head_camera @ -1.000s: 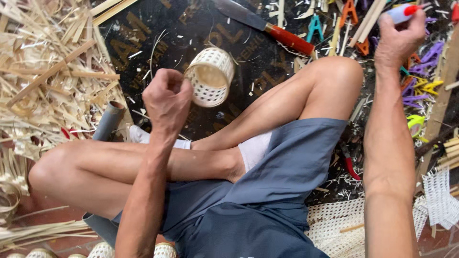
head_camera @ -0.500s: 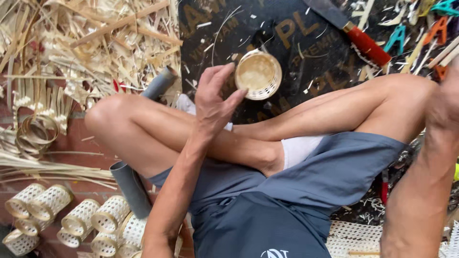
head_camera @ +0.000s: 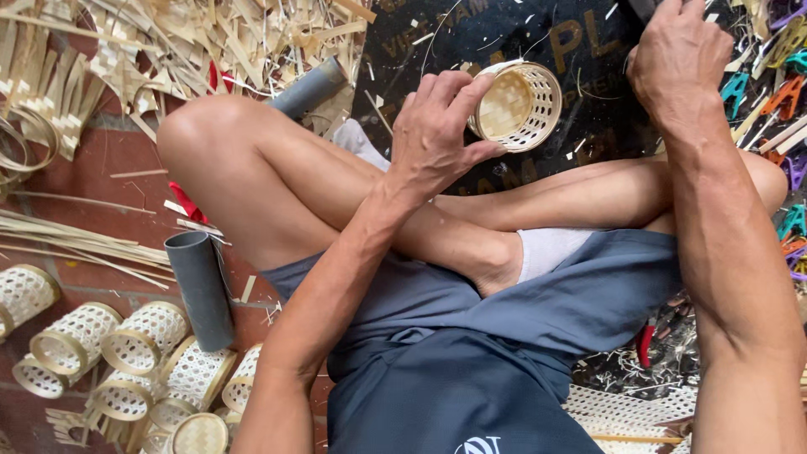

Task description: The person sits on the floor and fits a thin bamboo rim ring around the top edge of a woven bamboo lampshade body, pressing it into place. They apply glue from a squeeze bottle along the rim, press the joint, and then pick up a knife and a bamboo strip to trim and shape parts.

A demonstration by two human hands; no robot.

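Small woven bamboo basket (head_camera: 514,107), probably light and crushable, gripped at its rim by left hand (head_camera: 437,134); right hand (head_camera: 677,59) curled, contents unclear.

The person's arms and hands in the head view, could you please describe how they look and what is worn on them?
Both arms are bare from elbow to fingertips: no sleeves, gloves, watch or rings show. The left hand and right hand are lean and veined, with sinewy forearms. The only clothing in view is dark blue-grey shorts.
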